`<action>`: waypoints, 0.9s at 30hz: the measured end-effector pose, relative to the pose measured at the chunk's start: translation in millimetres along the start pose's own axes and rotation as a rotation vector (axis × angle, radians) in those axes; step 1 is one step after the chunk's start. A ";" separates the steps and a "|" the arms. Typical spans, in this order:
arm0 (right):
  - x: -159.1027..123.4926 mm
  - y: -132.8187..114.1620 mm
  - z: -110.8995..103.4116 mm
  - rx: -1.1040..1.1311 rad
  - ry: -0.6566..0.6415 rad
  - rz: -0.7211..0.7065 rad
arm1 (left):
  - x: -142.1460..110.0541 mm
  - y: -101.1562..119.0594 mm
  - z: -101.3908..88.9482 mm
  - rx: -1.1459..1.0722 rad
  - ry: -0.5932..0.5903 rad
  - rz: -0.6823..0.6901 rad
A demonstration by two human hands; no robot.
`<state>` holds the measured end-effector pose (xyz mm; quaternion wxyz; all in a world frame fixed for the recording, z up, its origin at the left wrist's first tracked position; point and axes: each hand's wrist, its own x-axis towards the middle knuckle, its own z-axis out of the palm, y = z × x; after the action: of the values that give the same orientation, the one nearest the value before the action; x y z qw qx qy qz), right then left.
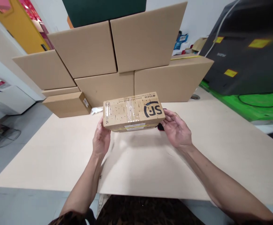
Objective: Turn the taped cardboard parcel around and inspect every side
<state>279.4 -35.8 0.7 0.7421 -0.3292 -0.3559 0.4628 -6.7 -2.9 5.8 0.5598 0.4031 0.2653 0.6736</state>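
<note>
Head camera: one SF-marked carton (133, 109) was held between two hands, over the tabletop (136, 162) and in front of the stacked boxes. Its left end lay against the fingers of the left hand (101, 137), which were gently bent and partly open around that end. Its right end met the fingers of the right hand (177, 129), which were spread wider, the palm largely exposed. Both hands had hold of this single carton, one at each end; how far the fingertips reached beneath it could not be told. Clear tape crossed its upper face, and one white label with a yellow stripe showed on the side toward the person.

One dark object (160, 127), partly hidden, showed beside the right hand. Behind, six larger plain cartons (148, 40) could be counted, two of them uppermost, with one dark green box (103, 11) on top. One smaller plain box (66, 104) sat at the left, one white scrap (96, 110) just beside it. One roll (195, 97) lay near the stack's right end. Farther right, three yellow patches marked one dark cover (246, 62) above a green surface (239, 107).
</note>
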 end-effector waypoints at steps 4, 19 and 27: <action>-8.7 -2.7 1.7 -0.034 -0.125 -0.102 | 2.6 -2.0 -1.3 -0.022 0.028 -0.031; -18.1 -10.5 11.1 -0.115 -0.085 -0.193 | -0.8 -7.9 -4.9 0.061 -0.122 -0.137; -2.6 -16.3 18.0 0.026 0.010 0.301 | -4.7 -5.9 -11.6 0.324 -0.325 0.002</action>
<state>270.9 -41.1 23.0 0.6703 -0.3713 -0.2927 0.5719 -13.0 -5.0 -6.3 0.5224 0.5911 0.2761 0.5492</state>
